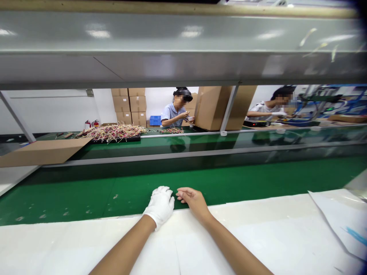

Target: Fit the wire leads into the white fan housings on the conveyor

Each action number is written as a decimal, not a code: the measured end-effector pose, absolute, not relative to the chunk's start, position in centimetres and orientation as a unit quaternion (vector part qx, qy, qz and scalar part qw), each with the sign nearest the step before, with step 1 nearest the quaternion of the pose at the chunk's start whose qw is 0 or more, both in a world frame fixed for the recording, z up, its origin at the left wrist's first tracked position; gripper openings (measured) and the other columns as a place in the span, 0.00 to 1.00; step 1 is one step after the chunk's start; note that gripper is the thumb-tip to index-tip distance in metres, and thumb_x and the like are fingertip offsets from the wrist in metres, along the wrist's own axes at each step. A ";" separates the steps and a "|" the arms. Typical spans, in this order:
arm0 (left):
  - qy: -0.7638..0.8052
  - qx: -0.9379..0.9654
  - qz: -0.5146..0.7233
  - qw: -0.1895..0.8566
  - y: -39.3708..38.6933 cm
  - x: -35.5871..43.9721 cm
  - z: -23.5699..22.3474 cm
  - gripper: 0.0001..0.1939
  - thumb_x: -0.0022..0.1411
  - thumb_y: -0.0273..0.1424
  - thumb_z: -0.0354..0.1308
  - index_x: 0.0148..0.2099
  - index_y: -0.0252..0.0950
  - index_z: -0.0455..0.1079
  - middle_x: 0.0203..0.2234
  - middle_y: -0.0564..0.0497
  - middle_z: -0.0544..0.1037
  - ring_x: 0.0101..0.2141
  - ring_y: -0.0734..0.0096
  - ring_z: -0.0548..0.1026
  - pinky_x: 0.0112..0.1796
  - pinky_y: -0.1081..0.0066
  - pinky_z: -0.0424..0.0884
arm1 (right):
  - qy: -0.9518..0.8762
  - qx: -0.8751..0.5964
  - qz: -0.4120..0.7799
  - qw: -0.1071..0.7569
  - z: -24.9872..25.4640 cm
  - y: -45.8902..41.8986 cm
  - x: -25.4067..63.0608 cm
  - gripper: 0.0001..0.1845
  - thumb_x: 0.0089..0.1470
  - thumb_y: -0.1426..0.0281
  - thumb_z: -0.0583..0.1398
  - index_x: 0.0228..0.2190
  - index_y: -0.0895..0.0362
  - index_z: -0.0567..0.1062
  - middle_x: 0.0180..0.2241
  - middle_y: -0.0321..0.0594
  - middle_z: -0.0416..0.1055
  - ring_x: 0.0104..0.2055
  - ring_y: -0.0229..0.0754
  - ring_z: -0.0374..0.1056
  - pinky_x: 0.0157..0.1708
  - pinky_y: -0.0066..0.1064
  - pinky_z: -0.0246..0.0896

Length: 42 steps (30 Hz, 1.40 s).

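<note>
My left hand (160, 204), in a white glove, rests palm down where the white-covered table edge meets the green conveyor belt (223, 181). Its fingers are loosely bent and slightly apart, with nothing visible in them. Just right of it, my bare right hand (195, 200) hovers over or touches the same edge. The right fingers point left, gently curled, with the thumb near them, and I see no object there. A small gap separates the two hands. White sheets (197, 244) cover the table beneath my forearms.
Across the belt, two people work at a far bench. A heap of thin wire pieces (114, 131) lies on a black tray there. A tall cardboard box (210, 109) stands beside one person. A cardboard sheet (43, 151) juts in at left. A grey shelf (160, 68) hangs overhead.
</note>
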<state>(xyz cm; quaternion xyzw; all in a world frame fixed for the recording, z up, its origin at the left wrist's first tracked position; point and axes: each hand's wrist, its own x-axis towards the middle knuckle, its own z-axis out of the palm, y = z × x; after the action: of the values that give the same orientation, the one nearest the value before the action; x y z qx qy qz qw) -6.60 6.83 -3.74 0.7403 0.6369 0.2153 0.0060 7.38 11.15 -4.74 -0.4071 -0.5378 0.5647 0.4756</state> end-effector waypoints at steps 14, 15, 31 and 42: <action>0.642 0.738 0.208 0.009 6.9 -6.5 -3.6 0.17 0.56 0.31 0.44 0.42 0.33 0.69 0.43 0.45 0.70 0.45 0.62 0.65 0.47 0.63 0.60 | -0.549 -0.405 0.554 0.476 -4.7 11.1 7.4 0.17 0.34 0.58 0.63 0.23 0.60 0.75 0.20 0.41 0.72 0.22 0.38 0.64 0.23 0.29 0.60; 0.642 0.738 0.208 0.010 6.9 -6.5 -3.6 0.17 0.56 0.31 0.44 0.42 0.34 0.69 0.43 0.45 0.70 0.45 0.62 0.65 0.47 0.63 0.60 | -0.550 -0.406 0.553 0.476 -4.6 11.1 7.4 0.16 0.35 0.59 0.62 0.23 0.60 0.75 0.20 0.40 0.71 0.21 0.38 0.64 0.22 0.29 0.60; 0.645 0.737 0.201 0.019 6.7 -6.6 -3.3 0.17 0.57 0.32 0.43 0.43 0.34 0.69 0.44 0.46 0.69 0.45 0.63 0.64 0.47 0.64 0.59 | -0.548 -0.413 0.547 0.480 -4.7 11.1 7.3 0.16 0.36 0.60 0.62 0.24 0.60 0.73 0.18 0.38 0.70 0.20 0.37 0.63 0.21 0.29 0.58; 0.644 0.737 0.206 0.013 6.8 -6.6 -3.6 0.17 0.57 0.32 0.44 0.44 0.34 0.69 0.44 0.46 0.69 0.46 0.63 0.64 0.47 0.65 0.59 | -0.542 -0.418 0.558 0.469 -4.6 11.0 7.2 0.12 0.34 0.67 0.63 0.24 0.60 0.71 0.20 0.40 0.73 0.22 0.39 0.65 0.23 0.29 0.59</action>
<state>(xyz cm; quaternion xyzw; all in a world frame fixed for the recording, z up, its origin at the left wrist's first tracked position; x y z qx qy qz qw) -6.63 6.77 -3.64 0.7365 0.6442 0.2060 0.0130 7.24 11.05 -4.63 -0.4181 -0.5422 0.5580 0.4688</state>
